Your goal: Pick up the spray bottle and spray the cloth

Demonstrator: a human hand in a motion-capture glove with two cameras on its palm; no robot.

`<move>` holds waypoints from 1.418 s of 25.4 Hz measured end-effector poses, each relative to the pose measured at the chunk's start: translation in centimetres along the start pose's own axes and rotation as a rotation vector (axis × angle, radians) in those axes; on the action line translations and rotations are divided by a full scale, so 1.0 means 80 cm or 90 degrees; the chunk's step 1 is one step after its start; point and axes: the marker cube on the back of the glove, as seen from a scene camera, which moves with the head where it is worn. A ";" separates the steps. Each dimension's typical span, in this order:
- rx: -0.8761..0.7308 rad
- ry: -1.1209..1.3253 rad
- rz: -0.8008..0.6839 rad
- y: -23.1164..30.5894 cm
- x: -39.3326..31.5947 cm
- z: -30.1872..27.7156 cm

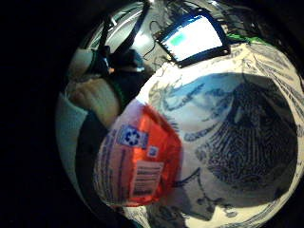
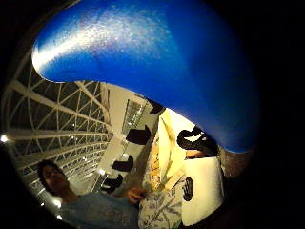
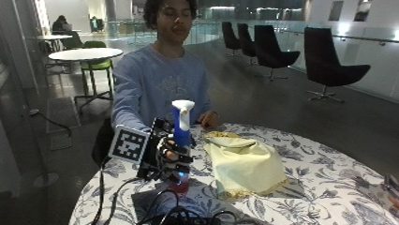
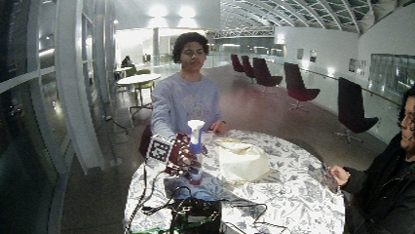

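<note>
Standing upright above the patterned table (image 3: 324,187), the spray bottle (image 3: 181,140) is in the gloved right hand (image 3: 169,157), whose fingers wrap its blue neck. The lift looks done. The yellow cloth (image 3: 244,164) lies just beside it; aiming and spraying are left. The bare hand (image 3: 207,119) rests behind.

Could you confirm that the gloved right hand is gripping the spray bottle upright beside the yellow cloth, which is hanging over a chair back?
One detail is wrong. The outside view shows the yellow cloth lying crumpled on the floral-patterned table, not hanging over a chair back. The rest holds: the gloved right hand grips the spray bottle upright beside the cloth.
</note>
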 end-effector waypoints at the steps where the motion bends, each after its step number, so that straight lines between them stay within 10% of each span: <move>1: -0.029 -0.012 -0.003 0.002 -0.006 -0.003; 16: -0.475 -0.088 0.067 0.079 -0.073 -0.018; 36: -0.609 -0.056 0.142 0.114 -0.095 0.024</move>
